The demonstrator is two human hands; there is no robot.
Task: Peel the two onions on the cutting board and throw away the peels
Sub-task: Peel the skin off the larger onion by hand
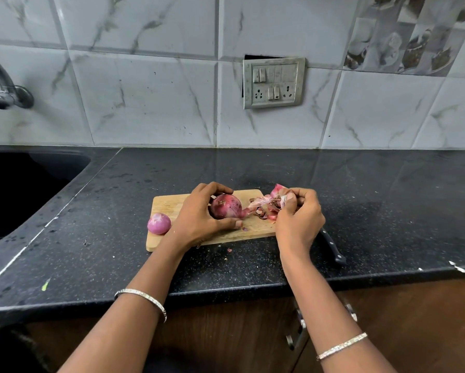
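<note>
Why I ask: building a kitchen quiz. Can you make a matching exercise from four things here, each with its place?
1 small onion
2 big onion
3 peel
4 knife

A pinched by the right hand
B on the counter right of the board
C at the board's left edge, in no hand
D held in the left hand

Pairs: 1-C, 2-D, 3-A, 4-B

Both forearms [156, 270] are bare. Behind the left hand [199, 219] sits a thin silvery bangle [142, 298] — finely patterned; behind the right hand [298, 222], a second bangle [341, 345] — slim, glittering.
</note>
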